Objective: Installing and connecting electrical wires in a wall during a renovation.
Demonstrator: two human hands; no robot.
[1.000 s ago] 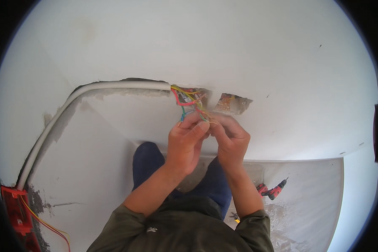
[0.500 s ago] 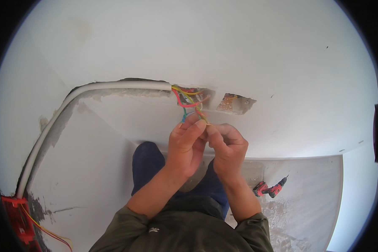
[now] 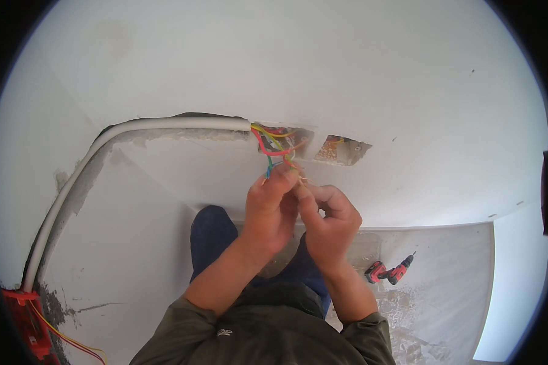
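Coloured electrical wires in red, yellow-green and green come out of a white conduit at a wall box opening. My left hand pinches a bundle of these wires below the opening. Against it, the closed fingers of my right hand grip the wire ends, where pale or bare strands show between the fingertips. A blue-wrapped wire joint hangs beside my left fingers, with a bare tip below it. The exact grip on each strand is partly hidden by the fingers.
A second wall opening lies to the right. The conduit bends down a chased groove to a red box at lower left, where loose wires hang. A red and black cordless drill lies on the floor to the right.
My right fingers have shifted slightly downward along the wire ends, and the left thumb has tilted up a little. Both hands stay together on the wires.
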